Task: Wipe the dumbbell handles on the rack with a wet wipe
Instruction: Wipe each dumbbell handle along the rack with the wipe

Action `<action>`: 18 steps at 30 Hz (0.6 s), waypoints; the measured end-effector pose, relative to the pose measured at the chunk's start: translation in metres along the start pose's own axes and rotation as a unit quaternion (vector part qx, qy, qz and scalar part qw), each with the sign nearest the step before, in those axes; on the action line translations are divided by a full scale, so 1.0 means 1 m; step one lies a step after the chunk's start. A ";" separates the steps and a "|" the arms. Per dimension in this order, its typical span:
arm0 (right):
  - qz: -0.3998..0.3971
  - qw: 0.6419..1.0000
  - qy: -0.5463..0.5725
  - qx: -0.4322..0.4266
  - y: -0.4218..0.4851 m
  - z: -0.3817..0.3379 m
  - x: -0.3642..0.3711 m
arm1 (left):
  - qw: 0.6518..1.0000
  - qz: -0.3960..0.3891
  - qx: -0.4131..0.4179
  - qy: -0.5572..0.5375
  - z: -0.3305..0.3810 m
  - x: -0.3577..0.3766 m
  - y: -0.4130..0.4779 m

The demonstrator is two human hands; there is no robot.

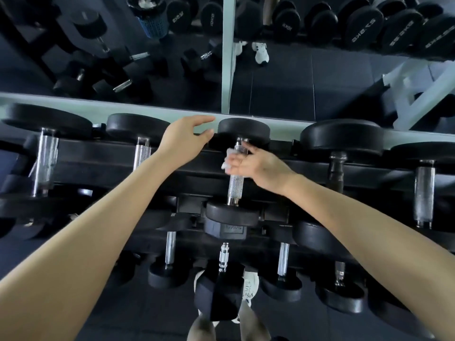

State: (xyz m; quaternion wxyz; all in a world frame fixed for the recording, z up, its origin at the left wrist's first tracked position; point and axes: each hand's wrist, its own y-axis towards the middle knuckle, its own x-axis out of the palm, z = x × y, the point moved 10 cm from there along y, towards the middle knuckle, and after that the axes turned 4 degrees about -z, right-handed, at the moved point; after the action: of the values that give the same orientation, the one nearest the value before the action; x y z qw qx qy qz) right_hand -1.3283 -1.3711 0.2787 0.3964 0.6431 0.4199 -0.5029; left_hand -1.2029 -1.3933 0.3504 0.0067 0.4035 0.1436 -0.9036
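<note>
Dim, bluish cast; wide-angle edge warp; slight motion blur.

Count of hands: two, one left hand and one right hand.
Count of wet wipe: one.
Count of rack: one, with two tiers in view.
Count of upper-tier dumbbells: five, each counted by its handle; four handles are bright metal and one is dark.
Count of lower-tier dumbbells: four handles plainly seen; those at the left edge are too dark to count.
Count of mirror panels: two.
Count of blue basket, seen in reflection: one.
</note>
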 end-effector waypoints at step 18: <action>0.165 0.763 0.347 0.519 -0.068 0.004 -0.020 | 0.993 -0.094 0.071 -0.030 0.019 0.036 0.050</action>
State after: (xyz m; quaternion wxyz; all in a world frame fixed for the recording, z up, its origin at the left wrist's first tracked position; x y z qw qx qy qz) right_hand -1.3964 -1.3550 0.2912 -0.0945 0.9406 0.0909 -0.3131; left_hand -1.2345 -1.4425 0.3237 -0.1025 0.3599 0.1164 -0.9200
